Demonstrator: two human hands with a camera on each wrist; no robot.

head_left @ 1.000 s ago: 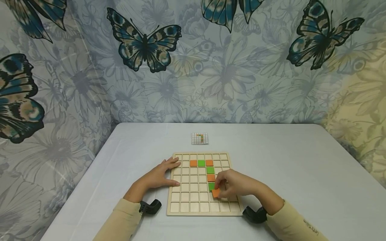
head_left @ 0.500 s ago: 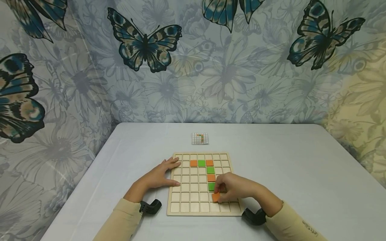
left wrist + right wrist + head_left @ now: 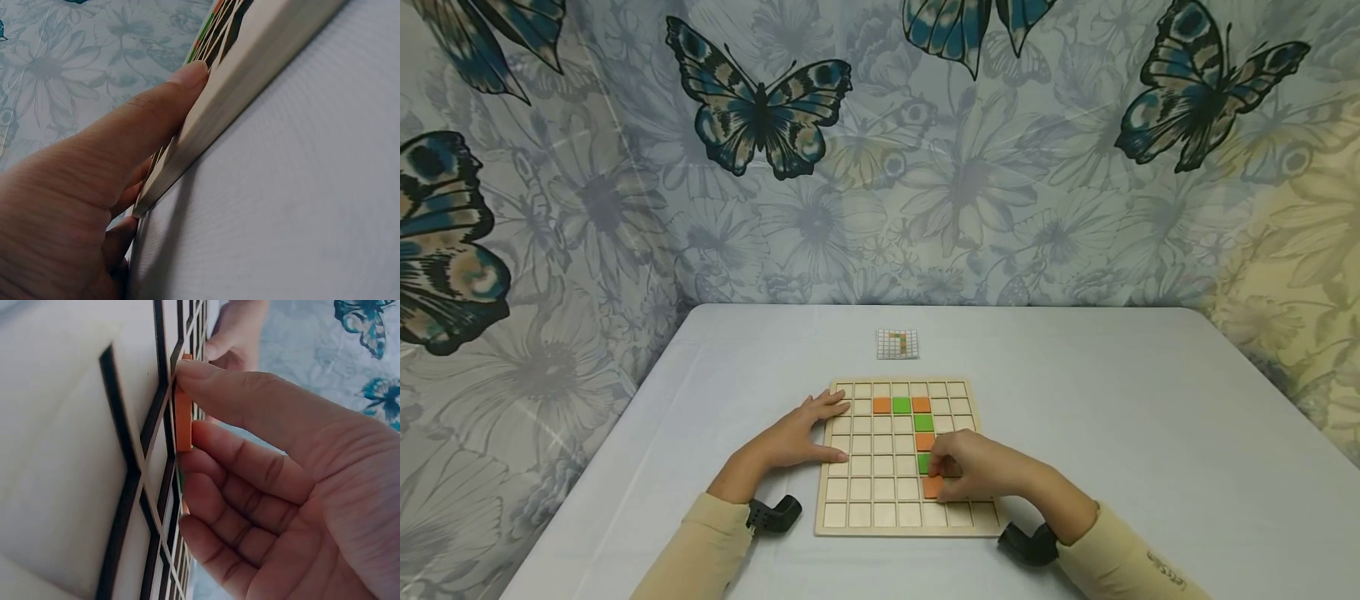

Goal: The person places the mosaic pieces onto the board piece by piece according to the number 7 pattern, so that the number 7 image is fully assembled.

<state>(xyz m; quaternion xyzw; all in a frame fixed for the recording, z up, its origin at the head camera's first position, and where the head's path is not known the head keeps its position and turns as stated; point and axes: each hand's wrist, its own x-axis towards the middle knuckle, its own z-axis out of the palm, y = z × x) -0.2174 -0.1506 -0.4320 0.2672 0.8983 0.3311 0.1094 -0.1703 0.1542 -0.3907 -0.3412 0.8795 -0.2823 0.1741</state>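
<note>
A wooden grid board (image 3: 883, 515) lies flat on the table in the head view. My right hand (image 3: 983, 465) pinches an orange square tile (image 3: 932, 488) between thumb and fingers, low in the column of coloured tiles. In the right wrist view that orange tile (image 3: 184, 419) stands slightly proud of the grid, thumb on one edge. My left hand (image 3: 793, 435) rests at the board's left edge with fingers and thumb spread. The left wrist view shows its thumb (image 3: 156, 112) on the board's rim. Above the held tile sits a green tile (image 3: 923, 463), partly hidden by my fingers.
Orange and green tiles fill a short row, including a green one (image 3: 901, 405), and a column down from its right end. Behind the board lies a small card (image 3: 897, 344) printed with a coloured grid. White cloth covers the table (image 3: 1097, 392).
My right hand has moved slightly down and left with the orange tile, which now sits squarer in line below the green tile. The left hand stays still.
</note>
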